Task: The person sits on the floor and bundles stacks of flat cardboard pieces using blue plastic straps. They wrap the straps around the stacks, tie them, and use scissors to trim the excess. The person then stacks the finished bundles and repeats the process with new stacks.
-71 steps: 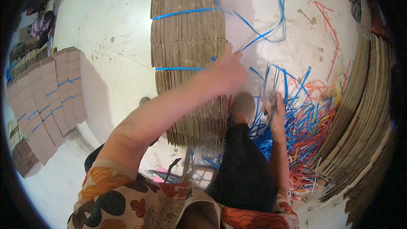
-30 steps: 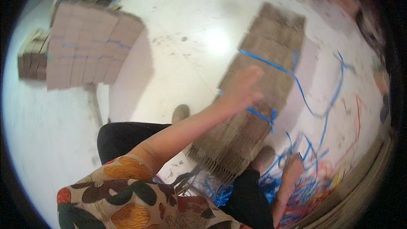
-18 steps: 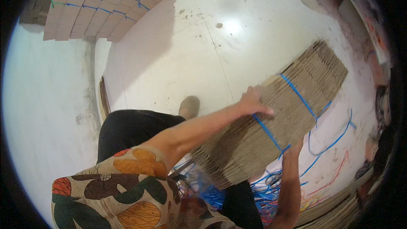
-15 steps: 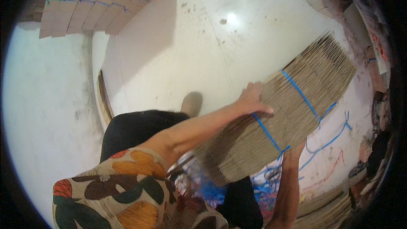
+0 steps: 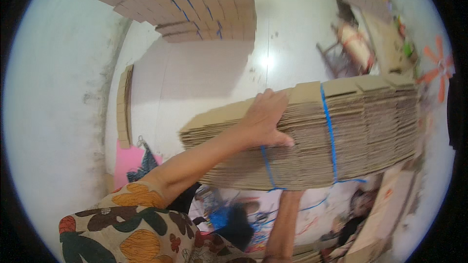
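A thick bundle of flat brown cardboard sheets [image 5: 375, 126] is held across in front of me, tied with two blue straps. My left hand [image 5: 268, 117] lies over its far edge, left of the middle, fingers on the top and thumb pressed along the layered side. From below, my right hand [image 5: 291, 196] reaches to the bundle's near edge beside the left strap's knot; its fingers are hidden behind the cardboard. Loose strap ends stick out along the near edge.
A tall stack of strapped cardboard bundles [image 5: 209, 5] stands at the far left. Narrow cardboard pieces [image 5: 125, 107] lean by the left wall, near a pink sheet [image 5: 127, 160]. Blue strapping [image 5: 226, 216] lies tangled on the floor below. A small wooden stool or chair [image 5: 336, 51] and an orange fan [image 5: 440, 65] are at right.
The bundle has turned from a steep diagonal to nearly level, both hands staying on it. My view has swung up, so the far stack, fan and stool show more.
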`<state>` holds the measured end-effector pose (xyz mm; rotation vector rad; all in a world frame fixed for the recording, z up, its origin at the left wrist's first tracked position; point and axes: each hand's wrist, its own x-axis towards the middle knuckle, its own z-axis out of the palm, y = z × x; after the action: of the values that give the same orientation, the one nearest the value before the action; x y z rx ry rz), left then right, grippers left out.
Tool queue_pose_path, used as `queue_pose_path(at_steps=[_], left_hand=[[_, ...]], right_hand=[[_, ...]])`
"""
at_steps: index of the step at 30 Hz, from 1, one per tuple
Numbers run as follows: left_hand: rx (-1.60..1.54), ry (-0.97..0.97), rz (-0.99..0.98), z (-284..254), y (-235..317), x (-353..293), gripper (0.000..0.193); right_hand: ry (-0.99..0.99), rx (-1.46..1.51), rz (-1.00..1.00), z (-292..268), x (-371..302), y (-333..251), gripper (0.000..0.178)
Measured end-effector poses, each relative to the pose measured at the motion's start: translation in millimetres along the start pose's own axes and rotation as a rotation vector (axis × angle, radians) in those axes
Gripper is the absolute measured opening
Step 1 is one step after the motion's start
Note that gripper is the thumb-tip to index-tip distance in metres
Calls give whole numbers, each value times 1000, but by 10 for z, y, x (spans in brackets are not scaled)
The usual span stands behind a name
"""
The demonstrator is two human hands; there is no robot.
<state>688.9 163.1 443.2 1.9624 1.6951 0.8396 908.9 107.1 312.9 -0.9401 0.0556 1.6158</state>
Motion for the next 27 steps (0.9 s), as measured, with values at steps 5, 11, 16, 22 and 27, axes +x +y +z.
queue_pose_path(at_steps=[5,11,16,22,27], left_hand=[[114,232,193,-1540,-301,437,70],[242,148,73,-3644,-1059,1024,77],[278,36,-153,-4835,-1567,1471,74],[164,32,-378,-5918,-2225,1966,82],[292,58,-256,-6349,-2890,2576,70]], right_hand=[[-141,14,131,1522,-427,576,47],[-219,8,421,3487,-757,1430,46],[-513,13,621,4477,-511,2027,50],[-650,-31,783,5749,-58,2724,54],[-618,135,847,6262,266,3240,63]])
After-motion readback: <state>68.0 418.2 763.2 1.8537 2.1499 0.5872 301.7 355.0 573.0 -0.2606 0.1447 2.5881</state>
